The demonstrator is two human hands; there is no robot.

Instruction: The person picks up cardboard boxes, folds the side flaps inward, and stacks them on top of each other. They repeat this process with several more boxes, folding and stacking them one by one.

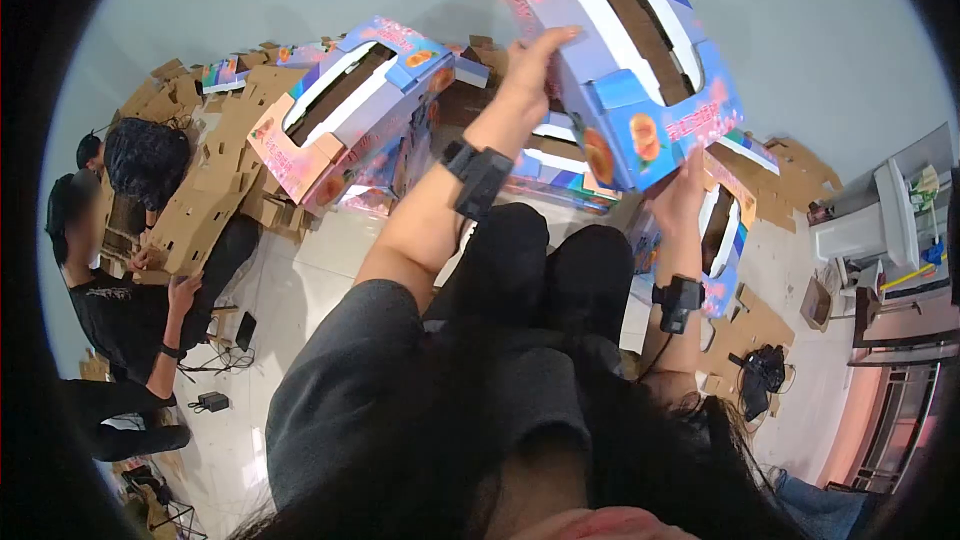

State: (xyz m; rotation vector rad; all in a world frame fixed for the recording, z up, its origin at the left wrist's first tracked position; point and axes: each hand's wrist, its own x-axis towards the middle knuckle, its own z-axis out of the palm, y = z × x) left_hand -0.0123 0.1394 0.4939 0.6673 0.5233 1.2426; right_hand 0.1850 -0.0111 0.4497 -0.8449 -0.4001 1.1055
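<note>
A folded fruit box, blue and pink with orange fruit prints and a long open slot in its top, is held up and tilted in front of me. My left hand grips its left side, the thumb on the upper edge. At its lower right corner, my right hand holds it from below, the fingers partly hidden. A similar box stands on a stack to the left. Below the held box, another printed box is partly covered. One more box lies behind my right hand.
Two people sit at the left, one holding a large flat cardboard sheet. Flattened cardboard and a black bag lie on the right floor. A white sink stands far right. Cables and a black adapter are at lower left.
</note>
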